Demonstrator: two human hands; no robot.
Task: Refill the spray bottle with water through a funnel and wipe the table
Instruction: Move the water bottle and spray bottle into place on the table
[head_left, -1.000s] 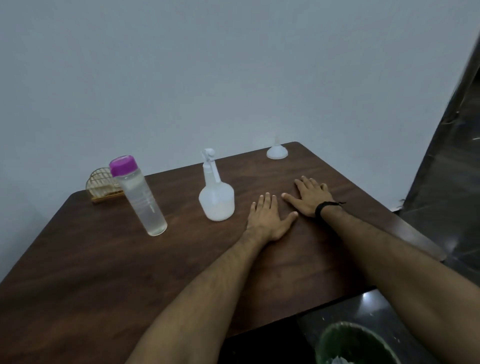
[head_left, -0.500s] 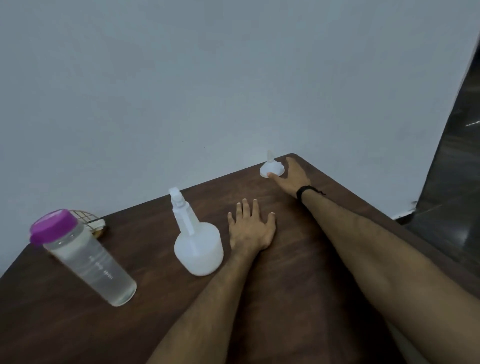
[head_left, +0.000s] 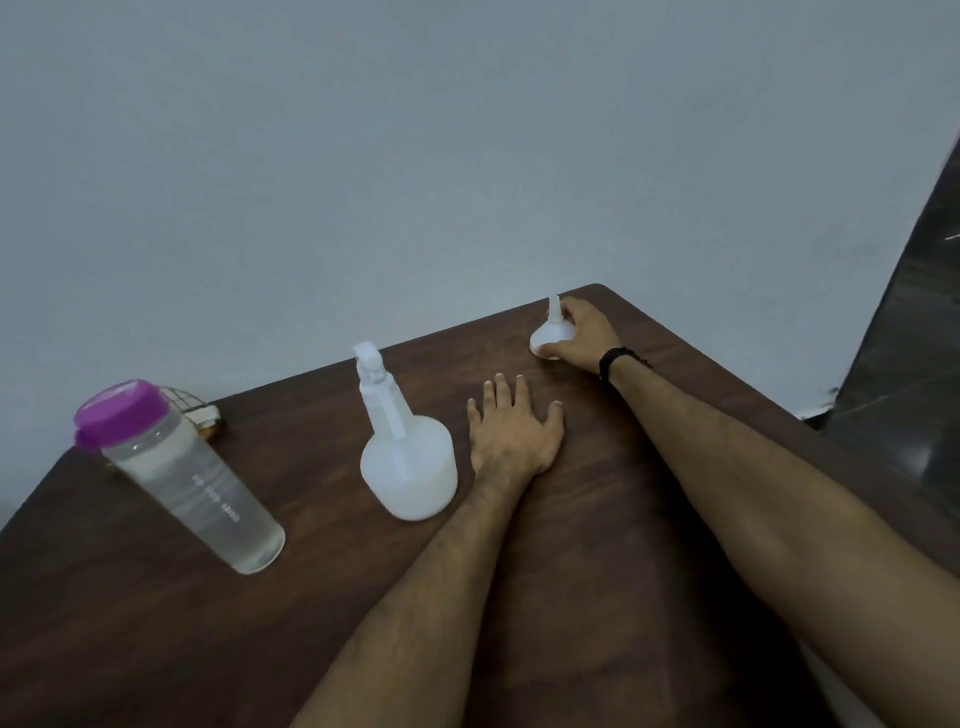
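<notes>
Change: right hand (head_left: 582, 335), lately flat mid-surface, now grips the funnel (head_left: 549, 340) at one o'clock.
Left hand (head_left: 511, 434): released, flat.
Meaning: funnel pickup begins.

Water bottle (head_left: 182, 478) sits left on the worktop (head_left: 597, 571), spray bottle (head_left: 408, 462) to its right, funnel (head_left: 550, 338) at the far right corner.

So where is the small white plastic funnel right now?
In the head view, the small white plastic funnel sits upside down near the dark wooden table's far right corner, gripped by the right hand.
</notes>
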